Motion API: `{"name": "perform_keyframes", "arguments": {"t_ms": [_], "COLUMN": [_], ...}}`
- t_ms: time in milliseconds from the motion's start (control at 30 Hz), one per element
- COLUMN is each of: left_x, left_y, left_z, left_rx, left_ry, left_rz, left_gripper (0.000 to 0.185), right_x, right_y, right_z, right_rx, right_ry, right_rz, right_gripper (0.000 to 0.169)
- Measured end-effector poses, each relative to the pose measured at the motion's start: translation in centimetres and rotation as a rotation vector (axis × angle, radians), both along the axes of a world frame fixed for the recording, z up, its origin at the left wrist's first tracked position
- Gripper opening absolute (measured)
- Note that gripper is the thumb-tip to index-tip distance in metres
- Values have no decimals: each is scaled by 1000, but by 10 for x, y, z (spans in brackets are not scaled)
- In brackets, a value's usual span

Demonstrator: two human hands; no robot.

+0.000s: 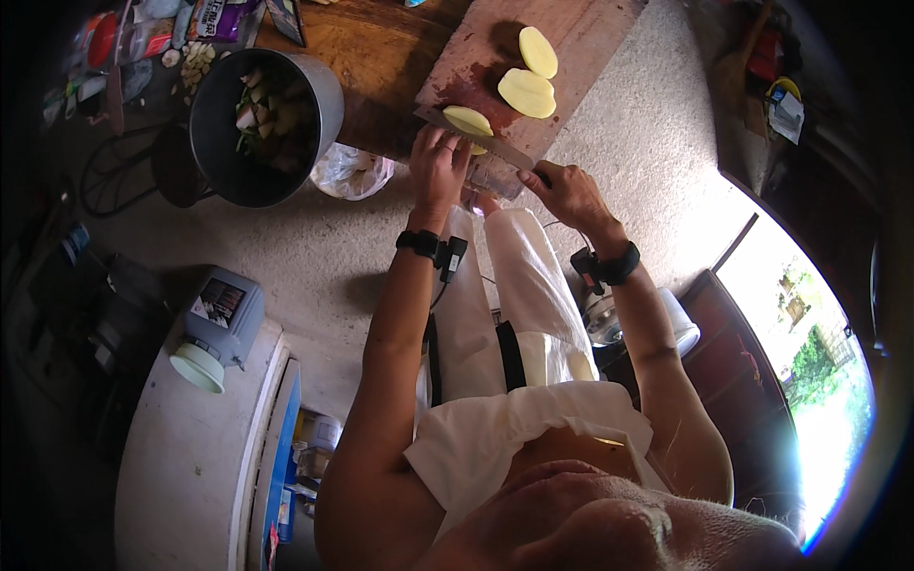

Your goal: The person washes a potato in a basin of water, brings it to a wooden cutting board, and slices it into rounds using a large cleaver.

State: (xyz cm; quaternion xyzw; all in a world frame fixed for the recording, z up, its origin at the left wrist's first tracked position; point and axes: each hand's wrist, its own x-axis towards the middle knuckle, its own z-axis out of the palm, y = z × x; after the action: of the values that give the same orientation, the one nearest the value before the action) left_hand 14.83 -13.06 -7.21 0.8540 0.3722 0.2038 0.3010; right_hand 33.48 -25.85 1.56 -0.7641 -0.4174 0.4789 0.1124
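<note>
My right hand (571, 194) grips the dark handle of a kitchen knife (500, 151), whose long blade points up and left across the near part of a wooden chopping board (446, 86). Under and beside the blade lie pale yellow potato pieces; one slice (468, 121) shows just beyond it. The fingers of my left hand (437, 168) rest on the board's near left edge against the blade, touching a piece partly hidden by them. Farther up the board lie an oval potato slice (527, 93) and another potato slice (538, 53), cut faces up.
Left of the board, a deep metal pot (328, 93) holds chopped vegetables. A bin with a clear plastic liner (353, 171) stands below the table edge. Peeled garlic cloves (196, 66) and packages lie at upper left. A grey container (239, 303) sits on a pale ledge.
</note>
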Motion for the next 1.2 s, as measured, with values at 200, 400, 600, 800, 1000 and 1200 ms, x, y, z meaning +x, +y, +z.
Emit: {"name": "perform_keyframes", "arguments": {"t_ms": [200, 400, 600, 800, 1000, 1200], "left_x": [-1, -2, -5, -5, -6, -3], "left_y": [0, 3, 1, -5, -4, -3], "left_z": [-3, -1, -5, -18, -22, -16], "left_rx": [-32, -22, -87, -137, -164, -173], "left_ry": [-52, -31, 8, -131, -164, -186], "left_rz": [9, -5, 1, 83, 58, 61], "left_gripper": [15, 15, 16, 15, 17, 18], "right_x": [3, 4, 8, 13, -1, 8], "right_y": [2, 5, 11, 15, 26, 29], "right_z": [4, 8, 12, 1, -32, -41], "right_rx": [42, 3, -45, -104, -66, -66], "right_ry": [-2, -14, 21, 72, -12, 22], "right_rz": [35, 31, 49, 46, 22, 20], "right_gripper": [52, 49, 48, 50, 53, 61]}}
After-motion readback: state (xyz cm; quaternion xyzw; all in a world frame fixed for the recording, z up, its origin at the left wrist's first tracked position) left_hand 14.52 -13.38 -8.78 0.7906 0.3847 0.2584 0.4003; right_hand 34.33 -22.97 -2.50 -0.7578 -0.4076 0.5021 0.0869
